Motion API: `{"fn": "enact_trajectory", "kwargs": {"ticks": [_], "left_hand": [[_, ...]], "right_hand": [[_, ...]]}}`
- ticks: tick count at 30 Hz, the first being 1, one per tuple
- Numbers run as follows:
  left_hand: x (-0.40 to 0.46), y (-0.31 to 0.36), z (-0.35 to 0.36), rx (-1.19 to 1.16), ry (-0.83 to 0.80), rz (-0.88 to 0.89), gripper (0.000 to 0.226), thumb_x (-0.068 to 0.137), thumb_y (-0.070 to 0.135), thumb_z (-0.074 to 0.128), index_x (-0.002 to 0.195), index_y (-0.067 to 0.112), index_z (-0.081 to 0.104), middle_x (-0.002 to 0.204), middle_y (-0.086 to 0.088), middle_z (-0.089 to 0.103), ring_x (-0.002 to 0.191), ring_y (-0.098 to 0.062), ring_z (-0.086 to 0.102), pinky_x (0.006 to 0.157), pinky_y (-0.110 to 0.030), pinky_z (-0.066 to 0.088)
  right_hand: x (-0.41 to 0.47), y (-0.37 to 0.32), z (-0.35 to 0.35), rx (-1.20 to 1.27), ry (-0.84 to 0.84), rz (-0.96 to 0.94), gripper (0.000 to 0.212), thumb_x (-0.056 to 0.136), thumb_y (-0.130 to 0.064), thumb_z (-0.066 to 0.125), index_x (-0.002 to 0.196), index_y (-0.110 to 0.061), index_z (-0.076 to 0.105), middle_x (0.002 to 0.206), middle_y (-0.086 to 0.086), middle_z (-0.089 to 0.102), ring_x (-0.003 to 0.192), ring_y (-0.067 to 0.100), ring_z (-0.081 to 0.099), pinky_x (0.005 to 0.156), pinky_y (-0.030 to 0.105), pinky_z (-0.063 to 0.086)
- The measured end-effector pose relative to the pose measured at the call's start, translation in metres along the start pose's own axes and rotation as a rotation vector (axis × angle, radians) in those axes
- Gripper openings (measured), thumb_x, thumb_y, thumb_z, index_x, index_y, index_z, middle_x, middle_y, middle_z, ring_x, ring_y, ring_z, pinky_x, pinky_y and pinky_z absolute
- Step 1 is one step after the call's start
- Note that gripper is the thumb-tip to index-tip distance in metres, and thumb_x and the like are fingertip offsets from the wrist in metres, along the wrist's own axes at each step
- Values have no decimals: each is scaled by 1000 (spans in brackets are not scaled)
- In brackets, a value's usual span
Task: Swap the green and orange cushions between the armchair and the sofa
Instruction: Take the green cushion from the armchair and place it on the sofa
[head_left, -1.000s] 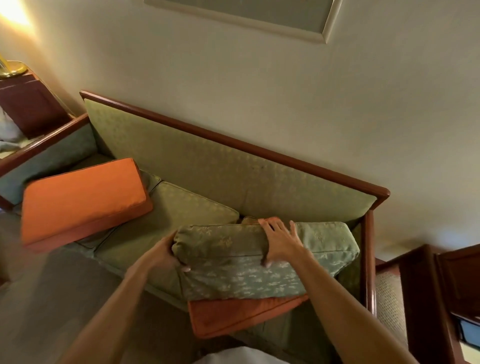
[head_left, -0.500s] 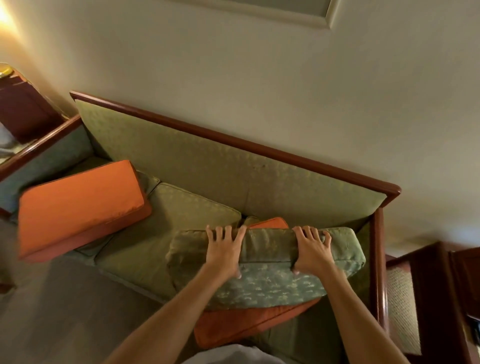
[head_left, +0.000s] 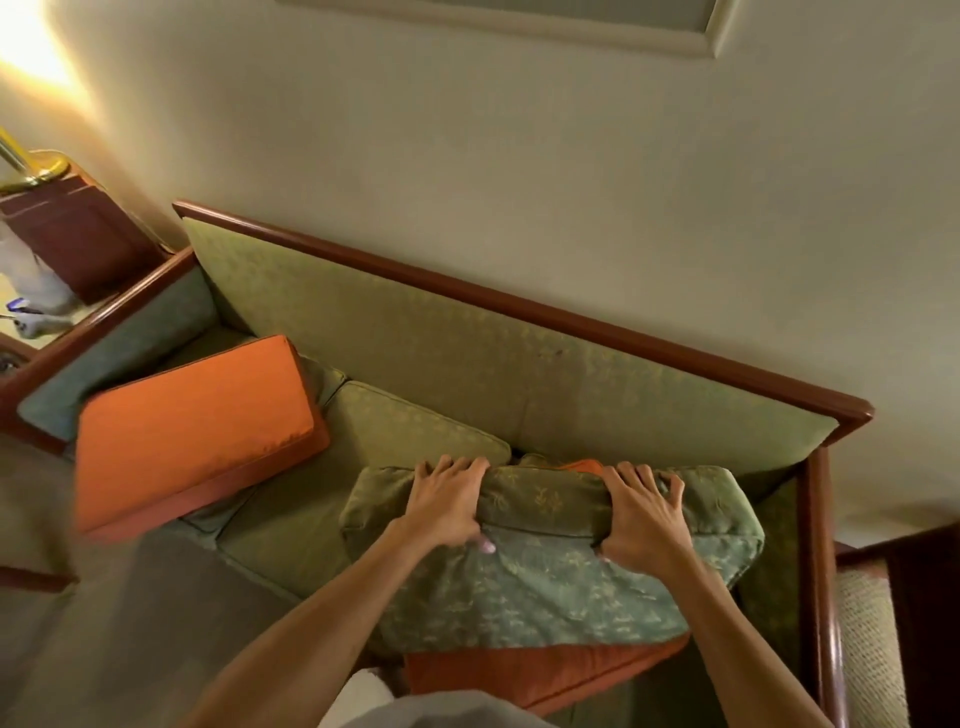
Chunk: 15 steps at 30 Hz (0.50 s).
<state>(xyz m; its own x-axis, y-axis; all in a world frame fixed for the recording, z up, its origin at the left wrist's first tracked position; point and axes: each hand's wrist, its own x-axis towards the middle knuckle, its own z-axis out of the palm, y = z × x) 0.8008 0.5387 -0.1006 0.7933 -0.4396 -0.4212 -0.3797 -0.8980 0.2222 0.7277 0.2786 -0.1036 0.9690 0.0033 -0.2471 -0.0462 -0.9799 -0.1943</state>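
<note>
A: Where are the hands?

B: Both are on the patterned green fabric cushion (head_left: 561, 577). The left hand (head_left: 447, 506) clamps its upper edge left of centre, fingers curled over the far side and thumb pressed into the near face. The right hand (head_left: 644, 519) does the same right of centre, fingers spread over the top edge. Both are closed on the cushion, with the fabric bunched between them.

A: How does that cushion lie?

B: Its long axis runs left to right, roughly along the sofa's backrest. Its broad face tilts toward the camera and the gripped edge lies toward the backrest. It sits at the right end of the green upholstered sofa with a dark wood frame (head_left: 519, 374), close to the wooden right arm.

A: And what's under it?

B: A flat orange fabric cushion (head_left: 561, 670). It sticks out below the green cushion's near edge, and a small orange bit shows behind the top edge between the hands. Its long axis also runs left to right.

A: Anything else orange?

B: A second, wedge-like orange cushion (head_left: 192, 426) lies at the sofa's left end, well apart from the hands. Its long axis slants from lower left to upper right, and it overhangs the front of the seat.
</note>
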Motion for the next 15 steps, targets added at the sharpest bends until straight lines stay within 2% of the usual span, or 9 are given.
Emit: {"fn": "enact_trajectory", "kwargs": {"ticks": [4, 8, 15], "left_hand": [[8, -40, -31, 12, 10, 66, 109, 58, 63, 86, 145, 20, 36, 142, 3, 50, 132, -24, 41, 110, -50, 25], [27, -107, -79, 29, 75, 149, 107, 55, 68, 83, 142, 24, 38, 135, 7, 51, 126, -22, 41, 110, -49, 28], [113, -234, -177, 93, 210, 329, 99, 56, 67, 82, 138, 31, 40, 134, 12, 48, 121, -18, 39, 110, -41, 26]], "right_hand": [[30, -24, -13, -14, -1, -6, 84, 51, -49, 71, 129, -29, 45, 121, -10, 43, 120, 17, 36, 106, 46, 15], [69, -77, -30, -4, 61, 22, 76, 51, -48, 70, 120, -26, 48, 116, -7, 44, 117, 20, 39, 107, 45, 14], [187, -173, -61, 63, 123, 111, 84, 54, -58, 79, 124, -29, 44, 116, -10, 41, 114, 16, 38, 104, 44, 16]]}}
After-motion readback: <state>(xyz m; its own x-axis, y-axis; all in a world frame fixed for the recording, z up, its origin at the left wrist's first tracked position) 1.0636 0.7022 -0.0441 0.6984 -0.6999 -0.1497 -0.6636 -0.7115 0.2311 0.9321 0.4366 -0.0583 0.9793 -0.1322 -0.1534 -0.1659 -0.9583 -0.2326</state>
